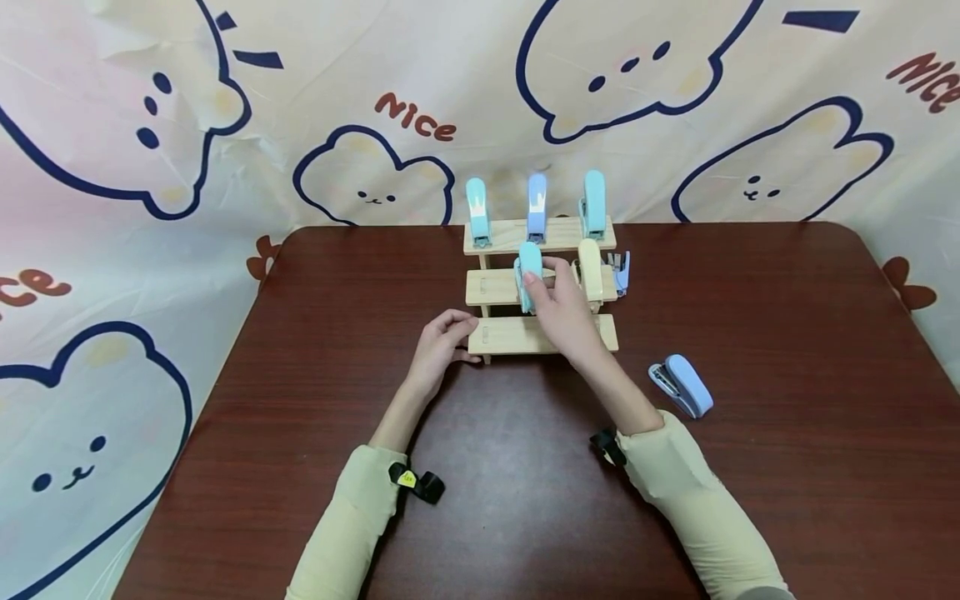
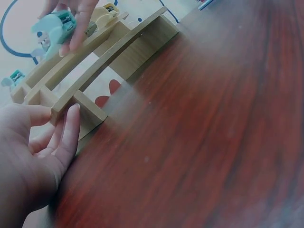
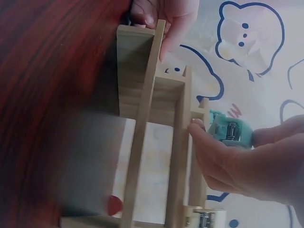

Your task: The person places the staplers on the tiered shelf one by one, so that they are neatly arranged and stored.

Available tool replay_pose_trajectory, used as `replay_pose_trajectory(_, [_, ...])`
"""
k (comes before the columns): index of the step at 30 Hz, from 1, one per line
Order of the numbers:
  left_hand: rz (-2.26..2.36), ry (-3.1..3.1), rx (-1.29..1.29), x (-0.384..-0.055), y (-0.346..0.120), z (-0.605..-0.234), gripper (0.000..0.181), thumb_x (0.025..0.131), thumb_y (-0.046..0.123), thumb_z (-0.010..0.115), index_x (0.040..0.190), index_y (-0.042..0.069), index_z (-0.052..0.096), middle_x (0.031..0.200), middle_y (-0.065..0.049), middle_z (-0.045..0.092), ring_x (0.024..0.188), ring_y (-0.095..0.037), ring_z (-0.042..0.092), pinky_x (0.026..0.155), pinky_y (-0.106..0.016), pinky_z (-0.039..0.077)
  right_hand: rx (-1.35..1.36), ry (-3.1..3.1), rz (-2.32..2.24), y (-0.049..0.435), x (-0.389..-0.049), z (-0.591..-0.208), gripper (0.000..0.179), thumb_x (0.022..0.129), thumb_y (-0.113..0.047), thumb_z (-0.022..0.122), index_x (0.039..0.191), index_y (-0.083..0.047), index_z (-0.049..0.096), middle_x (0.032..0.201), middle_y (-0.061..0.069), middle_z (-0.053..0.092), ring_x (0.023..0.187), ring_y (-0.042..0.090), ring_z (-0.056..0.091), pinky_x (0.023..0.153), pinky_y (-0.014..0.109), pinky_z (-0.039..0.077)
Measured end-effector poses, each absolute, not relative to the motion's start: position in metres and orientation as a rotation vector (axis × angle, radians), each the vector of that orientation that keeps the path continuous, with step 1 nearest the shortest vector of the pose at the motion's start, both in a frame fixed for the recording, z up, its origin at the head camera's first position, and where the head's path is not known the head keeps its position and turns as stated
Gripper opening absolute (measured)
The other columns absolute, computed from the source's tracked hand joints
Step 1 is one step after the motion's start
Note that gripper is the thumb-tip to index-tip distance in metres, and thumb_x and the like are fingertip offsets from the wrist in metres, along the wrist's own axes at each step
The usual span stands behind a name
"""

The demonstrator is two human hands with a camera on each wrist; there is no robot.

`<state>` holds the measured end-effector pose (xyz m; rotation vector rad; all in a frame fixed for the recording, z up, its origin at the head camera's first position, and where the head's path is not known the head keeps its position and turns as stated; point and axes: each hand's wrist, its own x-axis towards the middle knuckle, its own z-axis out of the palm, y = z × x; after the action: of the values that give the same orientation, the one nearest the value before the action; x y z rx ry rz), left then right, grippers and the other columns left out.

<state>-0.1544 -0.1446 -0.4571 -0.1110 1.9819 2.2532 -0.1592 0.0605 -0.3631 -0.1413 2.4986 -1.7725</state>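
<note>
A three-step wooden display rack [image 1: 517, 337] stands at the back of the table. My left hand [image 1: 437, 348] pinches the left end of its lowest shelf between thumb and fingers. With my right hand [image 1: 564, 315] I hold a teal stapler [image 1: 529, 260] upright at the middle shelf, left of its centre; the thumb is on one side and fingers on the other. A cream stapler [image 1: 590, 268] stands on the same shelf, just right of that hand. The lowest shelf carries no stapler.
Along the top shelf stand a teal stapler [image 1: 477, 210], a blue one [image 1: 536, 207] and another teal one [image 1: 593, 204]. A small blue stapler [image 1: 622, 273] is at the rack's right edge. Another blue stapler [image 1: 682, 386] lies on the table [image 1: 787, 333], near my right forearm.
</note>
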Motion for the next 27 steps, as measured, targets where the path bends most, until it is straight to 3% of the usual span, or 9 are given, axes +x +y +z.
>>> replay_pose_trajectory(7, [2.260, 1.980, -0.109, -0.1545, -0.1460, -0.4558, 0.017, 0.103, 0.011, 0.062, 0.109, -0.005, 0.062, 0.089, -0.005, 0.062, 0.071, -0.013, 0.065, 0.058, -0.029, 0.063, -0.180, 2.651, -1.749, 0.0587, -0.1603, -0.3660, 0.043, 0.108, -0.026, 0.057, 0.139, 0.004, 0.054, 0.122, 0.021, 0.066, 0.111, 0.033, 0.066, 0.091, 0.047, 0.059])
replay_pose_trajectory(11, [2.255, 1.985, -0.104, -0.1538, -0.1458, -0.4561, 0.017, 0.103, 0.011, 0.063, 0.110, -0.005, 0.062, 0.089, -0.005, 0.061, 0.072, -0.014, 0.063, 0.058, -0.030, 0.063, -0.193, 2.710, -1.735, 0.0588, -0.1599, -0.3678, 0.038, 0.109, -0.024, 0.056, 0.134, 0.004, 0.056, 0.121, 0.022, 0.066, 0.110, 0.034, 0.066, 0.091, 0.048, 0.058])
replay_pose_trajectory(15, [2.244, 1.988, -0.106, -0.1520, -0.1454, -0.4575, 0.019, 0.102, 0.011, 0.063, 0.111, -0.005, 0.062, 0.088, -0.005, 0.060, 0.073, -0.014, 0.062, 0.059, -0.031, 0.063, -0.172, 2.778, -1.679, 0.0592, -0.1590, -0.3702, 0.039, 0.111, -0.027, 0.051, 0.135, 0.003, 0.053, 0.106, 0.021, 0.068, 0.095, 0.031, 0.067, 0.075, 0.044, 0.057])
replay_pose_trajectory(18, [2.248, 1.985, -0.105, -0.1518, -0.1449, -0.4574, 0.018, 0.102, 0.011, 0.063, 0.111, -0.004, 0.063, 0.089, -0.005, 0.060, 0.074, -0.014, 0.062, 0.059, -0.031, 0.063, -0.177, 2.837, -1.632, 0.0583, -0.1598, -0.3700, 0.039, 0.112, -0.028, 0.048, 0.135, 0.004, 0.051, 0.087, 0.017, 0.064, 0.074, 0.029, 0.060, 0.059, 0.039, 0.048])
replay_pose_trajectory(20, [2.252, 1.986, -0.107, -0.1523, -0.1446, -0.4571, 0.017, 0.102, 0.011, 0.063, 0.110, -0.004, 0.063, 0.089, -0.005, 0.061, 0.074, -0.014, 0.062, 0.059, -0.030, 0.063, -0.177, 2.870, -1.589, 0.0573, -0.1606, -0.3680, 0.039, 0.112, -0.028, 0.047, 0.133, 0.005, 0.050, 0.083, 0.016, 0.060, 0.069, 0.028, 0.056, 0.056, 0.039, 0.046])
replay_pose_trajectory(22, [2.258, 1.985, -0.107, -0.1528, -0.1447, -0.4567, 0.016, 0.102, 0.011, 0.063, 0.110, -0.004, 0.063, 0.089, -0.005, 0.061, 0.073, -0.014, 0.062, 0.058, -0.030, 0.063, -0.179, 2.894, -1.545, 0.0559, -0.1613, -0.3655, 0.038, 0.112, -0.027, 0.046, 0.129, 0.007, 0.050, 0.082, 0.017, 0.058, 0.068, 0.030, 0.054, 0.056, 0.040, 0.046])
replay_pose_trajectory(27, [2.258, 1.985, -0.108, -0.1537, -0.1456, -0.4565, 0.015, 0.102, 0.010, 0.063, 0.109, -0.004, 0.063, 0.089, -0.005, 0.061, 0.073, -0.014, 0.062, 0.058, -0.030, 0.063, -0.143, 2.954, -1.394, 0.0528, -0.1631, -0.3611, 0.035, 0.111, -0.025, 0.049, 0.116, 0.010, 0.052, 0.100, 0.021, 0.054, 0.082, 0.033, 0.054, 0.069, 0.046, 0.052])
